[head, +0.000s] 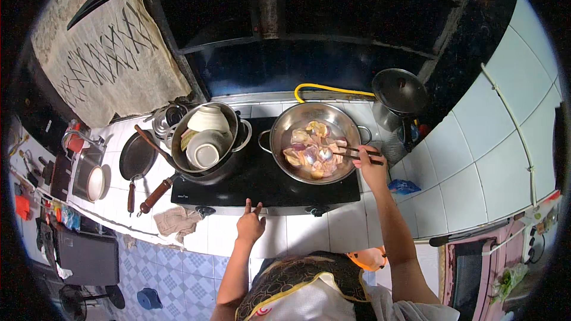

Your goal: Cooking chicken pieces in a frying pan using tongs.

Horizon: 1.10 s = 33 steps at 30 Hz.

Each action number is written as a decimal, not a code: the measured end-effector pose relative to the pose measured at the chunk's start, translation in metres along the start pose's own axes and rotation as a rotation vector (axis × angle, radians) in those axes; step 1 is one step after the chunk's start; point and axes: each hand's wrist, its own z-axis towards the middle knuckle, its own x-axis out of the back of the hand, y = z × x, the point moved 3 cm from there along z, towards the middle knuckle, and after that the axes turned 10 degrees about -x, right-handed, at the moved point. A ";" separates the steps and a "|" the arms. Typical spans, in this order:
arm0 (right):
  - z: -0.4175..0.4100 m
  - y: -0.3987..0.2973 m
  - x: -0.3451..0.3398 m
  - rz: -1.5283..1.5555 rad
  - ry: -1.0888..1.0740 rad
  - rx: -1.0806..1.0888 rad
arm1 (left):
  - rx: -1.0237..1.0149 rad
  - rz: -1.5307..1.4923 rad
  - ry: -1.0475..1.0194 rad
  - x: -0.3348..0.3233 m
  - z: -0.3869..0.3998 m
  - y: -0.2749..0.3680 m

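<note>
A wide stainless steel pan [315, 143] with two handles stands on the right side of a black gas stove [254, 160]. Pieces of raw meat [308, 149], pale pink, yellow and purplish, lie in it, apparently in liquid. My right hand [371, 166] holds dark chopsticks [357, 154] over the pan's right side, their tips among the pieces. My left hand [251, 224] rests at the stove's front edge with its fingers spread and nothing in it.
Bowls [207, 118] fill a pot [175, 160] at the stove's left. Left of that lie a frying pan [137, 154] and, by the front edge, a brown cloth [177, 222]. A lidded pot [400, 90], a yellow hose [334, 87] and a blue plastic packet [403, 186] are around the right side.
</note>
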 end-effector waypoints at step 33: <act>0.051 -0.007 0.007 -0.024 0.037 -0.061 | 0.043 0.051 -0.141 0.004 0.004 0.005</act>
